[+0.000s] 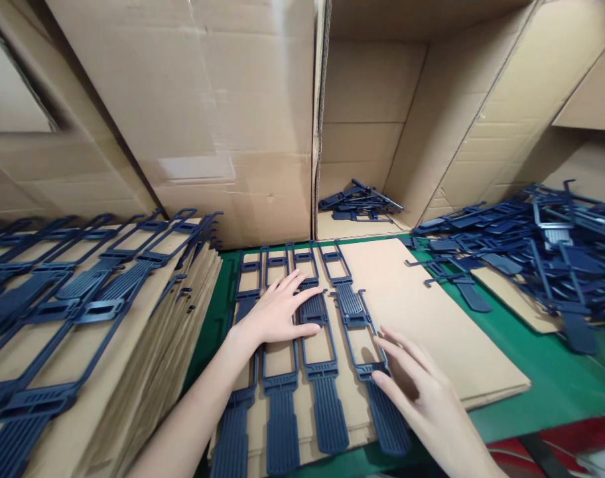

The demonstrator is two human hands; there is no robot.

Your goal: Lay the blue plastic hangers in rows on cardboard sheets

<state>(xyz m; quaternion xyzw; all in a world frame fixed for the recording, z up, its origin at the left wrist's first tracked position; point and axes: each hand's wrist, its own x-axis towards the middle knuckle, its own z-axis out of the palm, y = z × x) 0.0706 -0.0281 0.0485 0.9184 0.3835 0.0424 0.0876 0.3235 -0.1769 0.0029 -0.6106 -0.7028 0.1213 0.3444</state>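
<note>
One blue frame (365,370) lies at the right hand's (436,401) fingers (399,358).

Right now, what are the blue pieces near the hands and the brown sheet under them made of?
The blue pieces look like moulded plastic, satin finish: even colour, crisp ribs, soft shine. The brown sheet seems matte cardboard, maybe thick paper: dull tan face.

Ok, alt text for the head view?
A person's left hand is spread over dark blue parts lined up on a cardboard sheet, while the right hand is at the rightmost one. More parts lie on a cardboard stack at left and in a loose pile at right, with cardboard boxes behind.
</note>
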